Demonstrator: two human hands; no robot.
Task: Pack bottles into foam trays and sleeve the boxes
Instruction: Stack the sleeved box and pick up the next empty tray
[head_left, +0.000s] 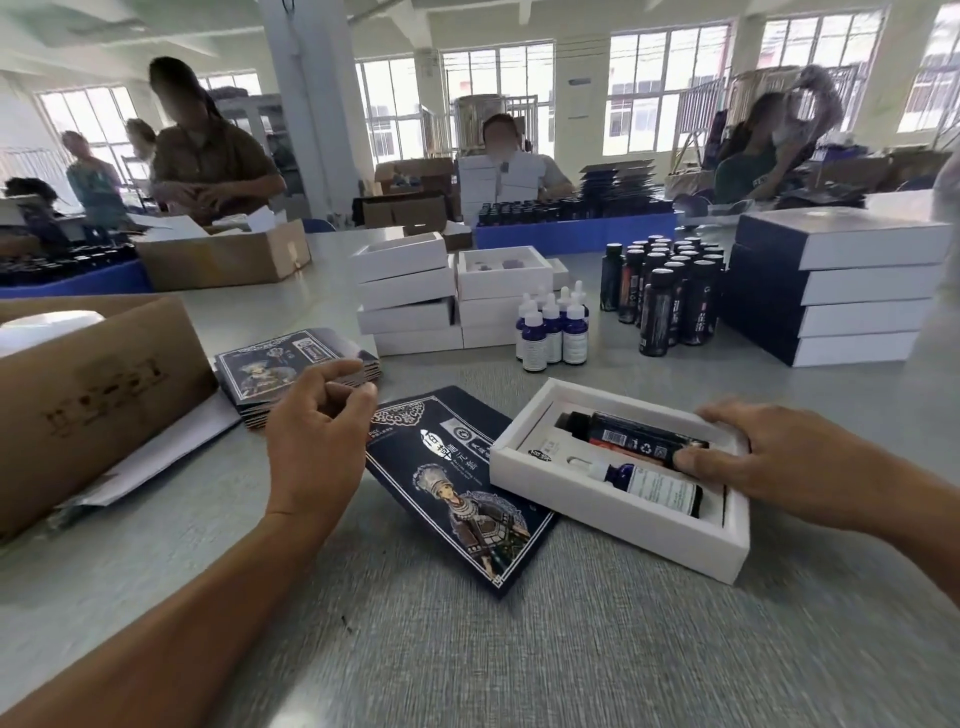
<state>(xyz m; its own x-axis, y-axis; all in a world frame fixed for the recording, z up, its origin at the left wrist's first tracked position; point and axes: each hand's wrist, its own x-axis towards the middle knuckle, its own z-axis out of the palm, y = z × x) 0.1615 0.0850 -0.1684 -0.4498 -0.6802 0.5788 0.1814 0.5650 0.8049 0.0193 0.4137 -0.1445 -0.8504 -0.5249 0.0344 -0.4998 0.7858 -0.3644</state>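
Directly under the right hand (769, 462) lies a white foam tray (618, 525) holding two bottles: a black bottle (631, 439) and a blue dropper bottle (649, 486) beside it. The right hand's fingers curl over the tray's far rim, the thumb pressing the black bottle's end. Between the hands, a dark printed sleeve (457, 488) lies flat, partly beneath the tray. The left hand (317, 436) hovers over the sleeve's left edge, fingers loosely curled, holding nothing.
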